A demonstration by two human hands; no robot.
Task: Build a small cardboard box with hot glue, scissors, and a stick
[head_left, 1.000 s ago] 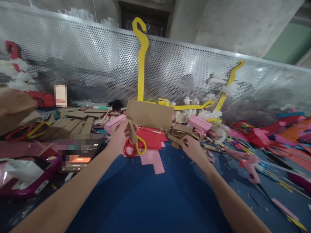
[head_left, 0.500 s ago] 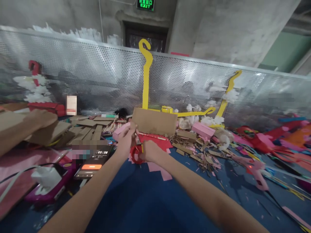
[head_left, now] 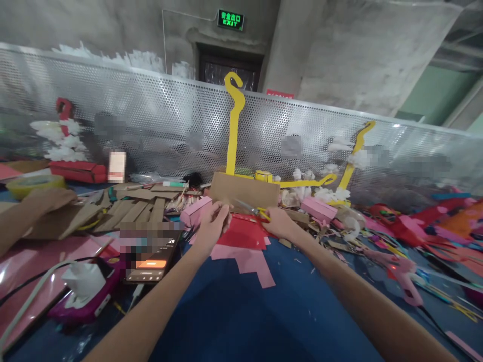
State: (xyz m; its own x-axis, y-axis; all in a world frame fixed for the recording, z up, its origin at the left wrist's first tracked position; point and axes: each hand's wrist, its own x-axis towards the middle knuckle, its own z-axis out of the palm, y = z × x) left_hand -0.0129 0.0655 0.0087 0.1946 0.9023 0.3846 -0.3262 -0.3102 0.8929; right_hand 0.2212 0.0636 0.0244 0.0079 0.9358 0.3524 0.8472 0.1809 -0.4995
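Observation:
My right hand (head_left: 278, 222) is closed on scissors (head_left: 247, 207), whose blades point left in front of an upright brown cardboard piece (head_left: 249, 190). My left hand (head_left: 214, 221) has its fingers and thumb brought close together, left of the blades; anything between them is too small to make out. Beside it stands a pink paper box (head_left: 195, 211). Red paper (head_left: 245, 232) lies below and between my hands, over pink paper pieces (head_left: 256, 265). A tall yellow hook-topped strip (head_left: 233, 130) rises behind the cardboard.
Another person's hand (head_left: 53, 201) is at the left over cardboard. A phone (head_left: 154, 259) and a purple power strip (head_left: 85, 289) lie left of my left arm. At the right are a pink glue gun (head_left: 402, 271) and its cord. A perforated metal panel (head_left: 162, 120) stands behind.
My right hand has moved right with the scissors, whose blades now point left, away from my left hand. My left hand has shifted slightly right, and the camera view has tilted up.

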